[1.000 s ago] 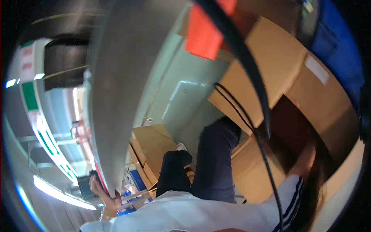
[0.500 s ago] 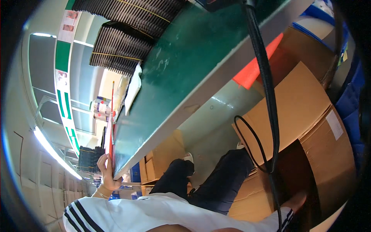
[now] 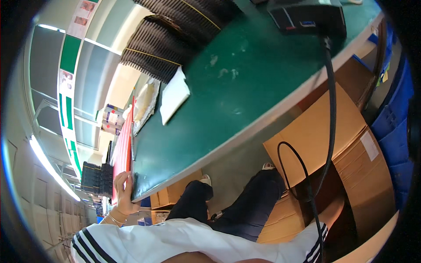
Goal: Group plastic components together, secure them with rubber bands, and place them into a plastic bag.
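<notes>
Gripping the smooth green table (image 3: 245,87) edge, left hand (image 3: 124,193) curls closed.

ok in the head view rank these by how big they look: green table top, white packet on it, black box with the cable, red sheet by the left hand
1. green table top
2. black box
3. red sheet and white packet: look alike in size, so unranked; the sheet is seen edge-on.

Green desk (image 3: 245,87), view tilted hard. Two stacks of black ribbed parts (image 3: 158,52) at its far edge, each bound with a yellow band. White packet (image 3: 174,94) just beside the stacks, clear bag (image 3: 144,103) near the desk's left edge. Black box (image 3: 307,17) at the far right corner; black cable (image 3: 330,109) drops from it over the near edge and loops in front of cardboard boxes (image 3: 324,136) under the desk. Blue crates (image 3: 397,127) at right.
</notes>
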The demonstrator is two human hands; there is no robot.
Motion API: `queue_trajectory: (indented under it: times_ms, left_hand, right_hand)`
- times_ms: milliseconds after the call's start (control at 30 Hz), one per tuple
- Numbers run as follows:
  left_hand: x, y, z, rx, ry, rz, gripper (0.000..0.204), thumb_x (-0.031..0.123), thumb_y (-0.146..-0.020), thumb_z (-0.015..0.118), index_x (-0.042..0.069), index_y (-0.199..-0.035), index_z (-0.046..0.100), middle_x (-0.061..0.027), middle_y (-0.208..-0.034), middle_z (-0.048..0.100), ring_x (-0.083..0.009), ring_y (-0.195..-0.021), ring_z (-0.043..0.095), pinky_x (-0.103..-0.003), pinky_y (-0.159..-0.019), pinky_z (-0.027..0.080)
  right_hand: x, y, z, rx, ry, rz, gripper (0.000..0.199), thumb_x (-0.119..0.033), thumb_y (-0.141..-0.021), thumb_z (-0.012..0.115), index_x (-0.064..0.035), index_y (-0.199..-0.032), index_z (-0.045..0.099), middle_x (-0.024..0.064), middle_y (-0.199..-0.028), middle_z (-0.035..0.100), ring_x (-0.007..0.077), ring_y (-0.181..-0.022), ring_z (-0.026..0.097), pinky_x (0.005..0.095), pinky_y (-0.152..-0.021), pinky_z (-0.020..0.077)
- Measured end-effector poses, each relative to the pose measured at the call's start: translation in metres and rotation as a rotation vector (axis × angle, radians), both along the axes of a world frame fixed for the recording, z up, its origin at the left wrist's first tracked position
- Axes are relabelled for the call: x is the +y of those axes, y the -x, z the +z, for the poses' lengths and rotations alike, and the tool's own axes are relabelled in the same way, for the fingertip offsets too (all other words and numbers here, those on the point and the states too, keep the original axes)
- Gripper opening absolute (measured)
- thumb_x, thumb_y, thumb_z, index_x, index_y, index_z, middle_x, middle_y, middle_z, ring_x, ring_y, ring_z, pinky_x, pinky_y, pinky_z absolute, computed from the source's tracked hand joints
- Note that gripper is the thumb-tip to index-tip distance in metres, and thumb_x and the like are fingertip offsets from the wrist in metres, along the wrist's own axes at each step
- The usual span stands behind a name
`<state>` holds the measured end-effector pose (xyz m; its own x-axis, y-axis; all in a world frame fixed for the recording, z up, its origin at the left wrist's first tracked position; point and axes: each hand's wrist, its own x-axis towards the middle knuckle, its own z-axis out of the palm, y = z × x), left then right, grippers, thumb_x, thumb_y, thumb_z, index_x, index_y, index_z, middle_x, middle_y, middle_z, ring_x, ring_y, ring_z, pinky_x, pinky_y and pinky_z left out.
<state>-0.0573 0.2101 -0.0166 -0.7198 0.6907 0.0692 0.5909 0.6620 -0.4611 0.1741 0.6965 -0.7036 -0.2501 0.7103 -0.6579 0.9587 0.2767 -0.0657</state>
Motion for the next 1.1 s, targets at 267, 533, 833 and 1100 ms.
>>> queue_trajectory:
  times_ms: [267,533,833,1100]
  left_hand:
    - [-0.002,0.006,0.000,-0.069,-0.112,-0.053,0.074,0.010,-0.050,0.062,-0.007,-0.120,0.044,-0.0217,-0.126,0.040,-0.0421,-0.115,0.037,-0.053,-0.096,0.030]
    - [-0.003,0.010,0.019,-0.180,-0.215,-0.157,0.073,0.014,-0.051,0.070,0.003,-0.121,0.049,-0.0169,-0.129,0.039,-0.0379,-0.119,0.036,-0.052,-0.096,0.031]
    - [-0.027,0.017,0.012,-0.215,-0.357,-0.327,0.067,0.010,-0.065,0.056,0.003,-0.131,0.042,-0.0135,-0.132,0.039,-0.0313,-0.121,0.037,-0.048,-0.094,0.031]
    - [-0.043,0.022,0.007,-0.398,-0.596,-0.442,0.071,0.017,-0.066,0.062,0.002,-0.131,0.038,-0.0153,-0.129,0.035,-0.0340,-0.124,0.031,-0.054,-0.098,0.027]
  right_hand:
    - [0.007,0.036,0.085,0.165,-0.119,0.120,0.070,-0.030,-0.060,0.069,-0.0102,-0.125,0.050,0.0185,-0.110,0.056,0.0388,-0.101,0.052,0.0441,-0.088,0.0426]
    - [-0.035,0.056,0.237,0.332,-0.241,0.355,0.072,-0.028,-0.058,0.070,-0.0104,-0.126,0.050,0.0184,-0.110,0.055,0.0386,-0.101,0.052,0.0442,-0.088,0.0425]
    - [-0.104,0.026,0.420,0.418,-0.393,0.606,0.075,-0.027,-0.057,0.071,-0.0106,-0.126,0.049,0.0182,-0.110,0.055,0.0385,-0.101,0.052,0.0442,-0.088,0.0424]
    - [-0.168,-0.036,0.542,0.416,-0.506,0.668,0.077,-0.026,-0.055,0.072,-0.0108,-0.127,0.048,0.0181,-0.110,0.054,0.0383,-0.101,0.051,0.0442,-0.088,0.0423]
